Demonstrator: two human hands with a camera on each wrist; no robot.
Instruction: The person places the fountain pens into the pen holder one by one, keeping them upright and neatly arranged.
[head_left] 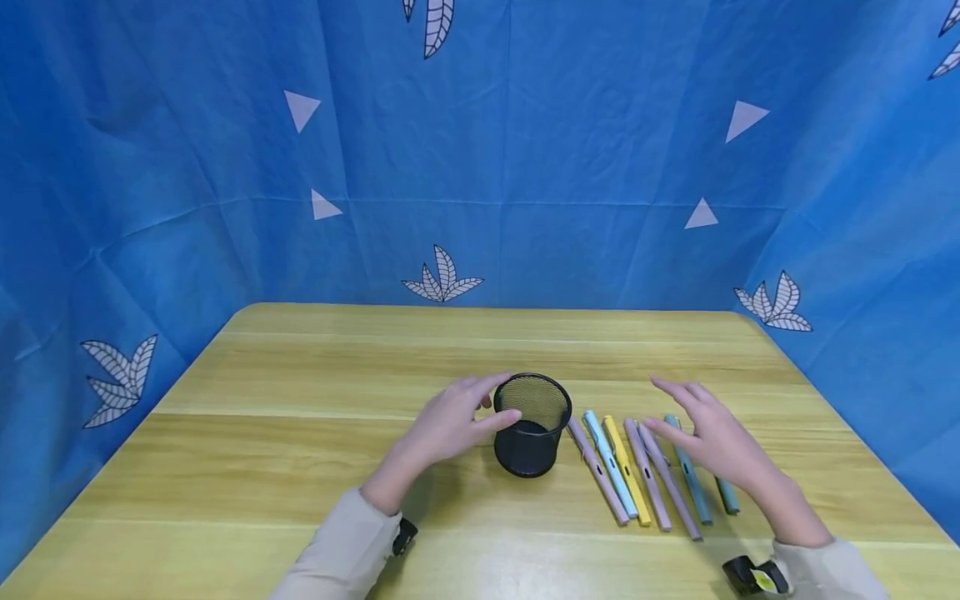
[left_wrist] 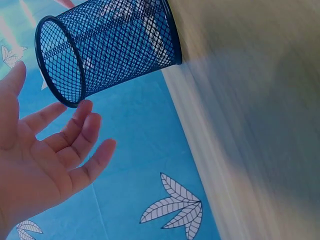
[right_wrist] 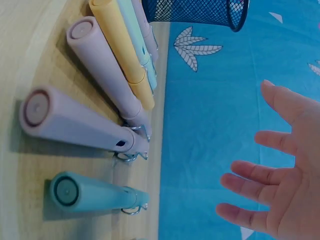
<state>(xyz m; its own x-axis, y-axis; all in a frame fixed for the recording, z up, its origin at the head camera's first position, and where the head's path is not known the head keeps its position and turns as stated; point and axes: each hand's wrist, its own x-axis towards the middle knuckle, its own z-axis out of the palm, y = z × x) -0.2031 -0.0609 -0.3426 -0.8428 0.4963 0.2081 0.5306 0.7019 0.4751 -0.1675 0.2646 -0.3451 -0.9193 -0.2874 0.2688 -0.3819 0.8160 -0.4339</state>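
Note:
A black mesh pen cup [head_left: 527,454] stands upright on the table, with nothing showing inside it. My left hand [head_left: 448,423] is at its left side, thumb and fingers spread about the rim; in the left wrist view the fingertips come right at the rim of the cup [left_wrist: 125,42]. To the cup's right lies a row of capped pens: lilac [head_left: 600,477], light blue [head_left: 612,467], yellow [head_left: 628,472], two more lilac ones, teal [head_left: 694,487] and darker green [head_left: 727,497]. My right hand [head_left: 723,442] hovers over the row's right end, fingers extended, holding nothing, partly hiding the green pen.
The wood-grain table [head_left: 300,375] reaches back to a blue cloth [head_left: 570,167] with leaf and triangle prints, which hangs behind it and along both sides. Dark wrist straps [head_left: 405,536] show at both sleeves.

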